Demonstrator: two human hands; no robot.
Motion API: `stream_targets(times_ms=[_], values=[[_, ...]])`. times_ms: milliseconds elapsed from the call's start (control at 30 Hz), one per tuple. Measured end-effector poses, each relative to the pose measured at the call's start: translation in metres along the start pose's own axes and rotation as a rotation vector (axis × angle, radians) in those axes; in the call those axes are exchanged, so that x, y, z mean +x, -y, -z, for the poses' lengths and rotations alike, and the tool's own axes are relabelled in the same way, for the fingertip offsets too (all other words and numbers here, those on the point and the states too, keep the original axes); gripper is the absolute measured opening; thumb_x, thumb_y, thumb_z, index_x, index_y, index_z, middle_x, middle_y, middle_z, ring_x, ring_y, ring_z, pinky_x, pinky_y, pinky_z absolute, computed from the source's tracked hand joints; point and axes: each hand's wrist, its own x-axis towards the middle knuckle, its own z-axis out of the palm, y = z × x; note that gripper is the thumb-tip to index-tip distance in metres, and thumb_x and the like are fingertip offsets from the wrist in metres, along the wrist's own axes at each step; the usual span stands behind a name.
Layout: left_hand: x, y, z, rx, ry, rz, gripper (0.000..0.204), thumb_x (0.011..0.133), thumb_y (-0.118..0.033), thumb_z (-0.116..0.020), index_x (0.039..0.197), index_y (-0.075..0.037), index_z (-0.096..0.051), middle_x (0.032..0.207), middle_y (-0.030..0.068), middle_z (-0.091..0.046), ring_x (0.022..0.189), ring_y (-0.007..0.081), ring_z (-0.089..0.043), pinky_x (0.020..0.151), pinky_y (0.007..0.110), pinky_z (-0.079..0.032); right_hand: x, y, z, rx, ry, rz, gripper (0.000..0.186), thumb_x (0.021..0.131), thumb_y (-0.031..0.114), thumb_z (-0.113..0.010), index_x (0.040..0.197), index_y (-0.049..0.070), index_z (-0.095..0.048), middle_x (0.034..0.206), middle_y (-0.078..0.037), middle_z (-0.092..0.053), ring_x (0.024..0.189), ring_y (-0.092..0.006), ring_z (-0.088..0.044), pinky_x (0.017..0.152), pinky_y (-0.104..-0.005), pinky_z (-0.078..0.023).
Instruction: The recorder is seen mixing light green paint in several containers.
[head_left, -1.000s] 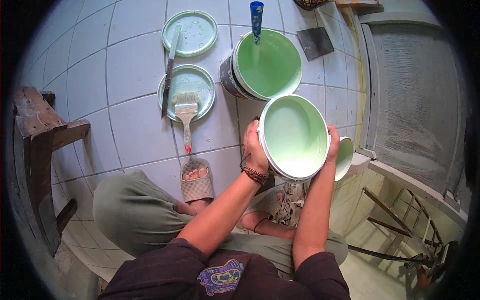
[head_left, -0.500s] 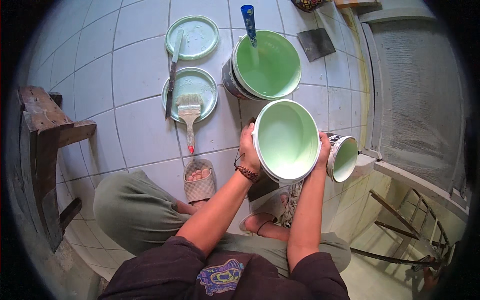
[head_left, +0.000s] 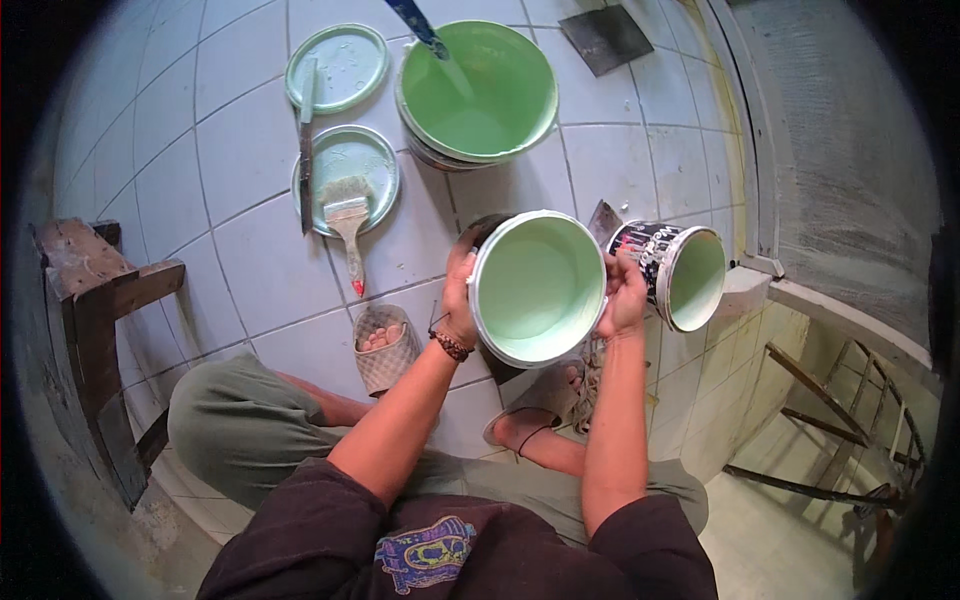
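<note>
A white-rimmed pail of pale green paint is held between my two hands. My left hand is closed on its left side; my right hand grips its right side. Just right of my right hand, a smaller dark-labelled pail leans with its green inside showing. Above, a larger bucket of green paint has a blue-handled tool standing in it. To the left, a flat brush rests on a green-smeared lid; a long narrow blade spans that lid and another lid.
A wooden stand is on the left. Dark square plates lie on the tiled floor. A grey panel is on the right, with a metal-framed ladder-like object lower right. My slippered feet are below the pails.
The held pail has moved downward and left relative to the large bucket, uncovering more floor between them. The view has shifted, so the bucket and lids appear higher and farther left.
</note>
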Motion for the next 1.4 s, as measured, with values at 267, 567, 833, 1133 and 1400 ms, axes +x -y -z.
stream_targets(times_ms=[267,567,833,1133,1400], values=[[0.02,-0.015,0.018,-0.084,-0.198,0.151,0.046,0.096,-0.027,-0.043,0.125,0.007,-0.056,0.121,0.0177,-0.063,0.113,0.0253,-0.059,0.104,0.036,-0.041,0.028,0.056,-0.048,-0.556,0.112,-0.219,0.064,0.099,0.048,-0.04,0.116,-0.009,-0.064,0.116,-0.016,-0.068,0.115,-0.0239,-0.058,0.109,-0.033,-0.031],[0.051,-0.024,0.023,0.206,-0.608,0.087,0.043,0.091,-0.03,-0.053,0.11,0.005,-0.067,0.106,0.0171,-0.07,0.104,0.0262,-0.064,0.096,0.035,-0.043,0.048,0.07,-0.109,-1.051,0.284,-0.233,0.069,0.097,0.055,-0.041,0.112,-0.007,-0.068,0.122,-0.019,-0.064,0.119,-0.026,-0.055,0.109,-0.0329,-0.032],[0.077,-0.068,0.013,0.218,-0.653,-0.054,0.056,0.087,-0.048,-0.047,0.116,-0.004,-0.067,0.109,0.0141,-0.07,0.108,0.0258,-0.056,0.101,0.04,-0.027,0.068,0.067,-0.143,-1.155,0.418,-0.43,0.07,0.095,0.06,-0.042,0.112,-0.003,-0.07,0.134,-0.018,-0.056,0.126,-0.0276,-0.048,0.107,-0.0359,-0.036],[0.074,-0.095,0.003,0.122,-0.752,-0.195,0.056,0.089,-0.045,-0.047,0.115,0.002,-0.064,0.11,0.0147,-0.069,0.103,0.0249,-0.059,0.097,0.036,-0.035,0.08,0.056,-0.16,-1.361,0.629,-0.485,0.073,0.094,0.062,-0.042,0.113,-0.002,-0.069,0.142,-0.018,-0.049,0.132,-0.0278,-0.044,0.108,-0.0369,-0.036],[0.064,-0.112,-0.01,0.095,-0.783,-0.267,0.052,0.091,-0.039,-0.046,0.119,0.004,-0.055,0.113,0.0172,-0.066,0.1,0.0252,-0.061,0.095,0.036,-0.039,0.072,0.053,-0.177,-1.452,0.715,-0.432,0.073,0.092,0.061,-0.046,0.118,-0.004,-0.066,0.126,-0.016,-0.064,0.118,-0.0269,-0.055,0.103,-0.0369,-0.04]])
